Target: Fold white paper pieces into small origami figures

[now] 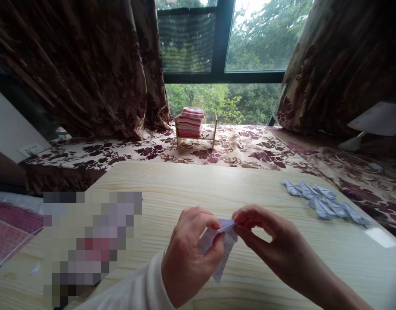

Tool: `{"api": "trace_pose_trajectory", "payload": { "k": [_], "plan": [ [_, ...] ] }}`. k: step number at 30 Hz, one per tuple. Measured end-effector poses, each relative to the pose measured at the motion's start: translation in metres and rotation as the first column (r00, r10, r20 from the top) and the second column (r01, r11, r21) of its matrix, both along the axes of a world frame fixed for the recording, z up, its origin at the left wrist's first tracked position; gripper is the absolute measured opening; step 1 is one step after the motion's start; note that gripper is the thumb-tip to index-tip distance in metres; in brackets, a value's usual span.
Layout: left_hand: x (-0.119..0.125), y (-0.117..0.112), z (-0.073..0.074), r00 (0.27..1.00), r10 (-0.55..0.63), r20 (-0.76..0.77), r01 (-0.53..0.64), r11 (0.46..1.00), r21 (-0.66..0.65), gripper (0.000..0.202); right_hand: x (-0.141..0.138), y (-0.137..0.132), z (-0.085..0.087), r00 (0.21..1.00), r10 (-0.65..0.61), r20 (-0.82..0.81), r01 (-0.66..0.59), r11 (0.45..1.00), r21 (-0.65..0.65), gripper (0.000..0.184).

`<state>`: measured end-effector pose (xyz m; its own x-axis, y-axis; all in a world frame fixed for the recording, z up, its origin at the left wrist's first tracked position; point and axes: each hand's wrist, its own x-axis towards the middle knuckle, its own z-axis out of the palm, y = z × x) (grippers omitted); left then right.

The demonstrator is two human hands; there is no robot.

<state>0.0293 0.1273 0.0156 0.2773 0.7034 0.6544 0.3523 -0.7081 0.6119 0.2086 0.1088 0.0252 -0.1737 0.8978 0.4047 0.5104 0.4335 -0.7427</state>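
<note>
A small piece of pale printed paper (224, 245), partly folded, is held between both hands just above a light wooden table (191, 185). My left hand (188, 262), in a white sleeve, pinches its left side with thumb and fingers curled. My right hand (265, 239) pinches the top right fold with thumb and forefinger. The paper's lower end hangs down toward the table.
Several folded pale-blue paper pieces (323, 202) lie in a row at the table's right. A blurred-out patch (91, 245) covers the table's left. Behind are a floral cloth ledge, a small wooden rack with striped pink cloth (193, 125), curtains and a window.
</note>
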Motion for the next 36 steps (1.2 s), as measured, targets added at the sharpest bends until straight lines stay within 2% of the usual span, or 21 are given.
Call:
{"api": "trace_pose_trajectory", "payload": {
  "k": [7, 10, 15, 24, 31, 36],
  "plan": [
    [0.001, 0.001, 0.003, 1.000, 0.012, -0.008, -0.011, 0.999, 0.036, 0.013, -0.001, 0.001, 0.002, 0.999, 0.026, 0.021, -0.026, 0.999, 0.031, 0.010],
    [0.001, 0.001, 0.004, 1.000, -0.004, -0.016, 0.005, 0.996, 0.090, 0.015, -0.001, 0.000, 0.004, 0.998, 0.056, 0.016, -0.056, 0.998, -0.002, 0.006],
    [0.001, 0.000, 0.006, 0.999, -0.032, -0.016, 0.034, 0.992, 0.121, 0.014, -0.002, 0.001, 0.007, 0.995, 0.103, -0.015, -0.103, 0.994, -0.033, 0.014],
    [0.001, -0.002, 0.012, 0.993, -0.108, 0.044, 0.103, 0.989, 0.110, 0.014, -0.005, 0.000, 0.007, 0.996, 0.093, -0.009, -0.092, 0.992, 0.084, 0.013],
    [0.003, -0.004, 0.011, 0.994, -0.080, 0.070, 0.074, 0.993, 0.092, 0.015, -0.007, -0.002, 0.006, 0.997, 0.081, 0.009, -0.081, 0.983, 0.167, 0.012],
    [0.004, -0.003, 0.009, 0.996, -0.049, 0.076, 0.044, 0.996, 0.074, 0.015, -0.007, -0.001, 0.007, 0.996, 0.084, 0.019, -0.086, 0.980, 0.181, 0.012]
  ]
}}
